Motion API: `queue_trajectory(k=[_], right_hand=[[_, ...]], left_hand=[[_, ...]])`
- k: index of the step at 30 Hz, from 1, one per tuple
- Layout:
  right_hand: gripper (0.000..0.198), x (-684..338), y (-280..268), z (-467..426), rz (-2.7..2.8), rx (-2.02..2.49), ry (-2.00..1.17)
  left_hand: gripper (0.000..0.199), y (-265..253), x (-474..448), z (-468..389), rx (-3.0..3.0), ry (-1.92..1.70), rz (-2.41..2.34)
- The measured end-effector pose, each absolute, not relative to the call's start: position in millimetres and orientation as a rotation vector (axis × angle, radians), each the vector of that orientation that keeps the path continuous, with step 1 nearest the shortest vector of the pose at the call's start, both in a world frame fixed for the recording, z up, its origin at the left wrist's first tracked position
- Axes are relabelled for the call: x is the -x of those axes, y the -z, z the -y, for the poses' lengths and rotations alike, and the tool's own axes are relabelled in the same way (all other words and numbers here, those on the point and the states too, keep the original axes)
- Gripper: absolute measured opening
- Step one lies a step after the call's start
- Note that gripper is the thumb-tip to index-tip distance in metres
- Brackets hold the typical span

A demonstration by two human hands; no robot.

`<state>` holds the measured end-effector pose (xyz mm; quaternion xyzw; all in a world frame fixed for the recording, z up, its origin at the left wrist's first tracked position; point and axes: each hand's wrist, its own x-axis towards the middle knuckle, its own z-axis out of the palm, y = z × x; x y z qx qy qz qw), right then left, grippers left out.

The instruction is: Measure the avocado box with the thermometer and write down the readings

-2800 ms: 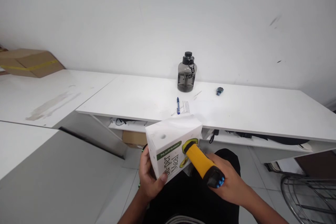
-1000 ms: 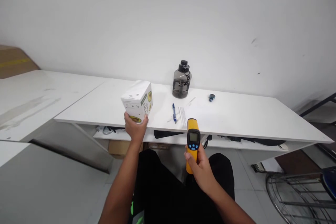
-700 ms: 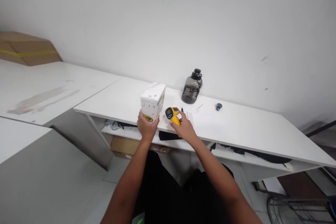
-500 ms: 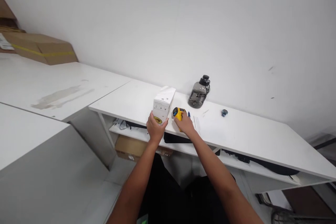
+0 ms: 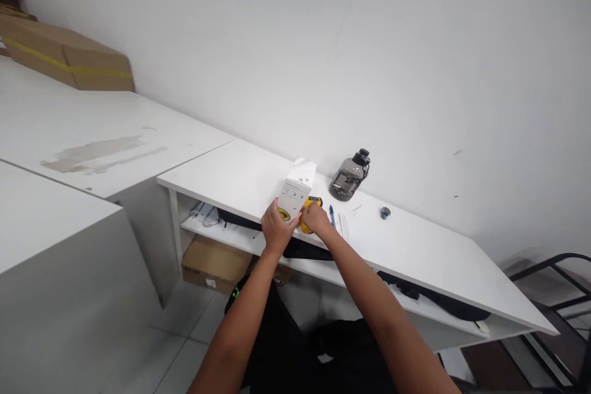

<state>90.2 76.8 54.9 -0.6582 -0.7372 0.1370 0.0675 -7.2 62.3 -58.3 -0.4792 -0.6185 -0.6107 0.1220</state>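
Note:
A small white carton box (image 5: 295, 192) with an avocado-like picture low on its front stands tilted at the table's front edge. My left hand (image 5: 276, 229) is wrapped round its lower front, thumb on the right side. Close against the box's right side is a yellow infrared thermometer (image 5: 314, 201), gun-shaped. My right hand (image 5: 316, 219) is closed over it, and the fingers hide most of its middle. A blue pen (image 5: 332, 216) lies just right of that hand, beside a thin clear-white strip or bag (image 5: 344, 227).
A grey water jug (image 5: 349, 176) stands near the wall behind. A small blue-grey object (image 5: 385, 213) lies farther right. A taped cardboard box (image 5: 69, 58) sits on the left table (image 5: 120, 117). Under the tabletop, a shelf (image 5: 240, 240) holds dark items. A chair (image 5: 554, 301) stands at right.
My right hand has brought the thermometer closer to the box, and its display end is now covered. The box leans more to the right. The camera view has turned slightly.

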Motion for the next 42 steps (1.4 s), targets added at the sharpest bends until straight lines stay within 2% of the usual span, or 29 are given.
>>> queue_trajectory(k=[5,9,12,18,23,25,29,34,42], right_hand=[[0.045,-94,-58,-77,2.285,1.946,-0.329],[0.059,-128,-65,-89,2.272,1.958,-0.219],[0.051,-158,-60,-105,2.174,2.067,-0.055],[0.043,-193,-44,-129,2.269,1.792,-0.360],[0.032,-242,-53,-135,1.814,1.311,-0.940],[0.031,-265,-49,-128,1.746,1.187,-1.061],[0.029,-292,-26,-102,1.826,1.168,-0.897],[0.050,-298,-6,-85,1.721,1.188,-0.929],[0.040,-296,-6,-91,1.639,1.400,-0.882]], left_hand=[[0.084,58,7,-62,1.382,1.759,1.830],[0.086,58,6,-62,1.368,1.755,1.851],[0.087,58,6,-61,1.368,1.735,1.868],[0.088,55,7,-60,1.338,1.676,1.924],[0.089,56,7,-62,1.323,1.617,1.976],[0.090,59,8,-64,1.314,1.595,1.997],[0.091,64,9,-68,1.282,1.594,2.013],[0.093,69,11,-70,1.262,1.616,1.996],[0.094,73,14,-69,1.266,1.625,2.007]])
